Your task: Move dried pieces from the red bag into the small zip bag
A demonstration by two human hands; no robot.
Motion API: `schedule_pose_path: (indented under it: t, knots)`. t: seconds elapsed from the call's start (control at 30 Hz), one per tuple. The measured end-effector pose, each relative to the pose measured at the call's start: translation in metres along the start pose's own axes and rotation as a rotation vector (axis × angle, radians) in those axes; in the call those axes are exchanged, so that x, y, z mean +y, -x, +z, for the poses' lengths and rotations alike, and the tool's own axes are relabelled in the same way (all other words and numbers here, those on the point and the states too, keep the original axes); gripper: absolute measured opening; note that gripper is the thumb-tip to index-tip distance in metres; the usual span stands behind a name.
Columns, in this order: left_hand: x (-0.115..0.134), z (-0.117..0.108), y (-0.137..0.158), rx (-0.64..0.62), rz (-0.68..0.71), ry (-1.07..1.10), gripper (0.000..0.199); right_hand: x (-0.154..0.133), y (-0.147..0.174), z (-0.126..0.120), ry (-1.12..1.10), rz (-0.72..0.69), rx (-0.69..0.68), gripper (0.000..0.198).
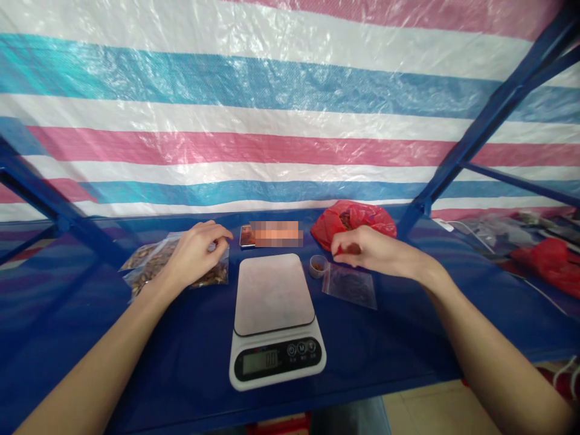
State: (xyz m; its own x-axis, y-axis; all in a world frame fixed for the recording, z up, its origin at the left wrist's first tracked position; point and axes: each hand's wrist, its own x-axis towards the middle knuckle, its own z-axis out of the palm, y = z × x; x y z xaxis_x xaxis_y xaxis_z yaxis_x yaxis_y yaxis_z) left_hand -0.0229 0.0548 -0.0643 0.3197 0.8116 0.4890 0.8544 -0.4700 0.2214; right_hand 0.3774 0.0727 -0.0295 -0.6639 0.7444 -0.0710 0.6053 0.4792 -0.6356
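Observation:
My left hand (199, 251) rests over clear plastic bags (156, 260) filled with brown pieces, its fingers loosely bent and the thumb apart from them. At the near edge of a red plastic bag (326, 226) with brown contents, my right hand (360, 249) has its fingers curled towards the thumb. Red and brown show inside that curl, but I cannot make out what it holds. Just below the right hand are a small clear cup (317, 266) with a little brown material in it and a flat clear zip bag (351, 285). A white kitchen scale (274, 296) between my arms reads about 0.0.
A small flat object (247, 236) with a blurred-out patch lies behind the scale. Blue metal posts (480, 121) rise at both sides of the blue tabletop (190, 362). Behind hangs a striped plastic sheet (254, 145). More red plastic (557, 263) lies far right.

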Motion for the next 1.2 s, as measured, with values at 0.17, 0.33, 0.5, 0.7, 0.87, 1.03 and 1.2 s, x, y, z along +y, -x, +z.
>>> schedule_pose_path:
  t: [0.17,0.33,0.5,0.7,0.87,1.03,1.2]
  knots:
    - [-0.001,0.0,0.002,0.004,-0.001,-0.001,0.032,-0.019,-0.008,0.014,-0.101,-0.057,0.175,0.036]
    - [0.001,-0.003,0.002,0.015,-0.003,-0.001,0.032,-0.014,-0.008,0.006,-0.028,-0.05,0.303,0.037]
    - [-0.001,-0.002,0.002,0.011,-0.009,-0.003,0.033,0.022,0.0,-0.028,0.009,0.121,0.484,0.026]
    - [-0.012,-0.003,0.005,0.019,-0.026,-0.007,0.033,0.057,-0.003,-0.038,0.131,0.219,0.296,0.027]
    - [-0.014,-0.005,0.005,0.032,-0.026,-0.008,0.032,0.051,-0.009,-0.048,0.375,0.219,0.257,0.036]
    - [-0.005,-0.002,0.004,0.014,0.005,0.013,0.032,0.049,-0.014,-0.041,0.436,0.049,0.367,0.034]
    - [0.0,0.004,0.004,-0.016,0.035,0.043,0.03,0.065,-0.022,-0.018,0.406,-0.05,0.474,0.034]
